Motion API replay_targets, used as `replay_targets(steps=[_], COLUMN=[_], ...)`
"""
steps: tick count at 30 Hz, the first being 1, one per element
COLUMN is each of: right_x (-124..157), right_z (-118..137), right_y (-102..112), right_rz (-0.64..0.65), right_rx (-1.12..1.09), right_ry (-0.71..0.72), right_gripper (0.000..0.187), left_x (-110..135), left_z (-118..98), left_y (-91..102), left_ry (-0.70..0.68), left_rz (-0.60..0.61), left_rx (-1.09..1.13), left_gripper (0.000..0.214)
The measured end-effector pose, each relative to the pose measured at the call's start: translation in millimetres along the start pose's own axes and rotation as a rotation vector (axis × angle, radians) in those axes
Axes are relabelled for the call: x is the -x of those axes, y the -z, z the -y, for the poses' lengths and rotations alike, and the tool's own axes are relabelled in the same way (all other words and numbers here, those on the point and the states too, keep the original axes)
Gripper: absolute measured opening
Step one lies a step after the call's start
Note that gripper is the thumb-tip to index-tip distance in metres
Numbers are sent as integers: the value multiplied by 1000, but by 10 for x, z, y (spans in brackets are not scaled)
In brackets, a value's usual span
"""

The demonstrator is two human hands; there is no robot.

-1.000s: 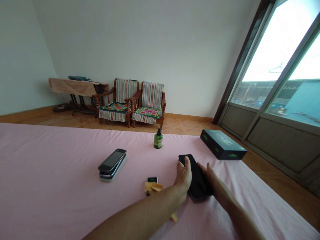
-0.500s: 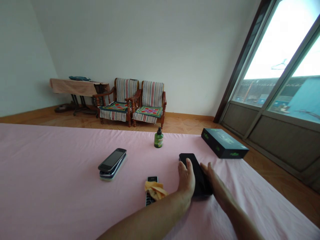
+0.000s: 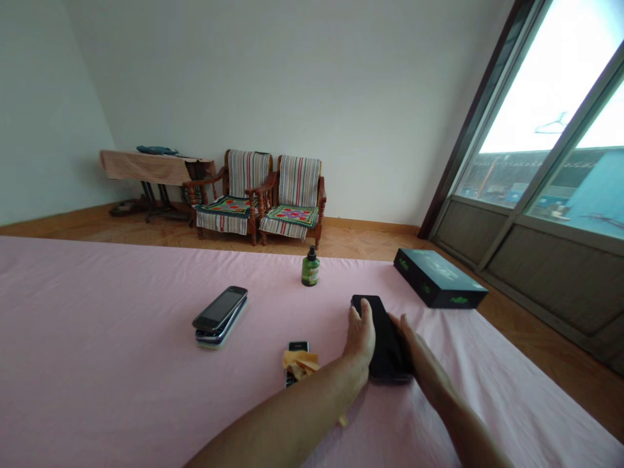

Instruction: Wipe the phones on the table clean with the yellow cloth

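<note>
- Pink bedsheet (image 3: pixel 121 357) covers the surface, with a dark green box (image 3: pixel 439 279) lying near the far edge.
- Left hand (image 3: pixel 359 341) and right hand (image 3: pixel 420 361) stay pressed against opposite long edges of a black smartphone (image 3: pixel 386 344).
- That smartphone still lies on the sheet, barely shifted since a moment ago.

**Lived-in room of a home**

Two turned-wood armchairs (image 3: pixel 285 198) with striped covers and bright embroidered seat pads, a cloth-draped side table (image 3: pixel 151 168) beside them, a tan patterned floor (image 3: pixel 355 242), tall glazed doors (image 3: pixel 531 143), and a pink sheet (image 3: pixel 97 338) across the foreground (over a bed, by the look of it).
</note>
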State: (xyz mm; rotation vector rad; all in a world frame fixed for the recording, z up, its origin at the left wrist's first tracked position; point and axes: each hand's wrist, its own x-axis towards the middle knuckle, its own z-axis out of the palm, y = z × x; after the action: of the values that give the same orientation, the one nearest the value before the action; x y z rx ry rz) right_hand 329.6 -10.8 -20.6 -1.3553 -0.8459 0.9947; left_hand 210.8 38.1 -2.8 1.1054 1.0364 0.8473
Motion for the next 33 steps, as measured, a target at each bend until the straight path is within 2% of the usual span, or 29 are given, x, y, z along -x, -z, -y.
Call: replay_targets(steps=[9,14,16,18,19,21,22,23,25,27,28,30,31,33], right_x=[-50,-55,-35,11,45,128,176,227,333,436,482,559,588,630], right_z=[-126,-179,-148,-74,-26,80,130,173,232,247,238,193,162,91], right_y=[35,48,72,90,88,46,1,-62,-239,-467,-590,-827,-933,-1105], right_rz=[-43,-181,-240,-321,-370,-451,-459,-439,-327,-104,39,227,290,335], right_rx=[26,20,12,26,41,94,129,176,311,469,548,660,709,798], right_ry=[45,80,113,191,252,394,449,480,479,485,510,566,592,628], right_gripper=[58,61,63,63,61,53,49,43,33,27,25,23,27,36], left_x=[26,152,273,393,438,483,485,478,459,450,452,463,471,488], left_z=[2,-114,-225,-331,-368,-397,-386,-361,-279,-178,-128,-39,-5,42], left_y=[-35,13,139,372,527,898,1099,1301,1669,1944,2037,2137,2152,2143], left_ry=[15,-100,-218,-345,-419,-656,-713,-716,-620,-551,-525,-489,-480,-482], left_rz=[1,10,22,24,14,-65,-88,-90,33,135,164,217,238,277], left_rx=[-62,-104,-125,-139,-149,-223,-297,-408,-606,-685,-721,-778,-811,-871], left_gripper=[80,74,74,68,64,56,54,51,51,63,76,101,112,129])
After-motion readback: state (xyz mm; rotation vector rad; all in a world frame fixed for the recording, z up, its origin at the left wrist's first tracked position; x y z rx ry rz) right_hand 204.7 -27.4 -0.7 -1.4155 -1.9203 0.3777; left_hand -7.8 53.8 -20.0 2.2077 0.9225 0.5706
